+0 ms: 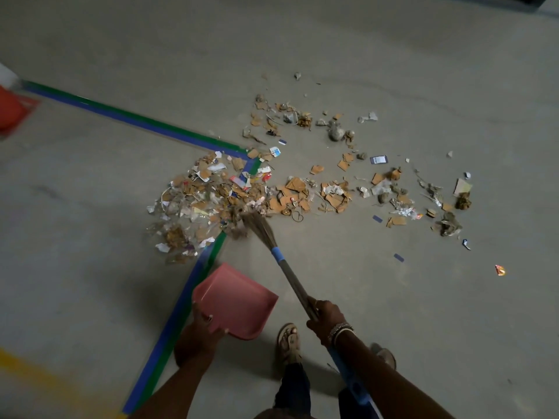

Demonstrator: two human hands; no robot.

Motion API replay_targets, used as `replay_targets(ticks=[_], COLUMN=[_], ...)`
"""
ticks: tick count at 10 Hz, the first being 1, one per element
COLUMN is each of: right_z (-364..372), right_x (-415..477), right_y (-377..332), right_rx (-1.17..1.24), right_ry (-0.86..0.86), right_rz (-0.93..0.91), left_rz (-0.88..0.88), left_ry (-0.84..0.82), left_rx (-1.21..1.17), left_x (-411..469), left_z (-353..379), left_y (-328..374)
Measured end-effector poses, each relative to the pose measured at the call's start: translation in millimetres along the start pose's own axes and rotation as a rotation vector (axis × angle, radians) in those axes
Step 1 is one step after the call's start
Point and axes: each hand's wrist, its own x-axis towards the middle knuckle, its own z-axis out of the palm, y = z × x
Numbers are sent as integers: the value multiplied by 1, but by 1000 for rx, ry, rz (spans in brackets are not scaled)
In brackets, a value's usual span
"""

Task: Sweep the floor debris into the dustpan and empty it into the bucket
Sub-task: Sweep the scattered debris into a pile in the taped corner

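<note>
On the concrete floor point(363, 40) ahead of us: 1 dense debris pile point(208, 195) of cardboard scraps, paper and clear plastic, with looser scraps point(390, 189) strewn to its right.
Count: we see 1 dustpan point(236, 300), 1 broom point(292, 282), 2 hands, 2 sandalled feet point(289, 343).
Dustpan: pink plastic, near us, apart from the pile, mouth facing it.
Left hand point(205, 325): our fingers curl round the dustpan's rear edge.
Right hand point(325, 313): clasps the broom's handle, bangles point(340, 329) at the wrist.
Broom: grass bristles touch the pile's near edge.
Around: blue-and-green tape point(136, 119) runs under the pile; 1 yellow line point(30, 376); 1 blurred orange-red thing point(12, 110) at the left edge, which we cannot identify.
</note>
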Motion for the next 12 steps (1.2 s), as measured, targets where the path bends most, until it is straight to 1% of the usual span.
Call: replay_targets(ticks=[1, 2, 3, 4, 5, 6, 8, 9, 10, 11, 12], right_z=[-24, -47, -68, -84, -90, -93, -125, -148, -185, -228, -262], right_x=[-13, -37, -68, -99, -128, -148, -158, -152, -150, -148, -140], right_y=[22, 59, 104, 147, 193, 246, 364, 429, 470, 504, 537], right_rx=[75, 87, 90, 167, 290, 456, 572, 628, 717, 758, 774], right_ry=[35, 78, 110, 166, 258, 337, 539, 593, 631, 646, 640], right_rz=[-5, 33, 83, 181, 298, 453, 648, 712, 751, 768, 787], left_rz=[17, 13, 47, 157, 197, 250, 370, 392, 377, 384, 396], left_ry=[-45, -83, -113, -148, -153, -138, -146, -134, -144, -107, -92], left_rx=[-37, -88, -70, -77, 95, 224, 296, 283, 257, 182, 270], left_x=[3, 34, 47, 6, -15, -24, -48, -73, -85, -122, -151], left_z=[-1, 28, 39, 9, 0, 6, 36, 53, 81, 103, 124], left_y=[1, -17, 7, 79, 136, 185, 272, 316, 353, 401, 441])
